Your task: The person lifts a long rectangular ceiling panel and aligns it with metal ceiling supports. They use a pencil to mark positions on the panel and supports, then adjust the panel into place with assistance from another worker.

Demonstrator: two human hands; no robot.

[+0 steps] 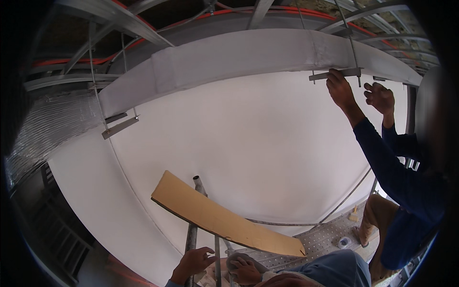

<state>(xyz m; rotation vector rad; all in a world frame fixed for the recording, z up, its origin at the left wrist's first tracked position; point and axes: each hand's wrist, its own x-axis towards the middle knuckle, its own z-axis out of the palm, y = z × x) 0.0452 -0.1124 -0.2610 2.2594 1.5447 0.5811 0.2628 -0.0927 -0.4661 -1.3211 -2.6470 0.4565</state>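
At 6 o'clock, nearest the wearer, the right hand (246,272) lies over a grey rounded form (240,255), its fingers slightly spread; what that form is, I cannot tell. Just toward 7 o'clock, the left hand (191,264) has its fingers loosely curled and parted. It overlaps the thick metal pole (191,238), and its fingertips point toward the thin pole (218,260); whether it touches either of the 2 is unclear. At 5 o'clock bulges blue cloth (330,268) over a bent leg.

A little farther out, a long tan board (220,213) slants from 8 o'clock down to 5 o'clock, passing in front of the thick pole, whose hollow top shows above the board's upper edge. Neither hand is on the board.

Beyond, toward 4 o'clock, a perforated metal platform (318,237) carries a roll of tape (344,242) and a brush (354,214). A co-worker (406,191) in a dark blue top fills 3 to 4 o'clock, with 1 hand (341,90) at a metal bracket (346,73) toward 2 o'clock and the other hand (381,99) curled just beside it.

Farthest, a broad white surface (248,138) spans the middle, a pale band (229,52) arches across 12 o'clock, another bracket (120,128) hangs at 9 o'clock beside silvery foil (57,122), and orange piping (306,11) runs near 1 o'clock.
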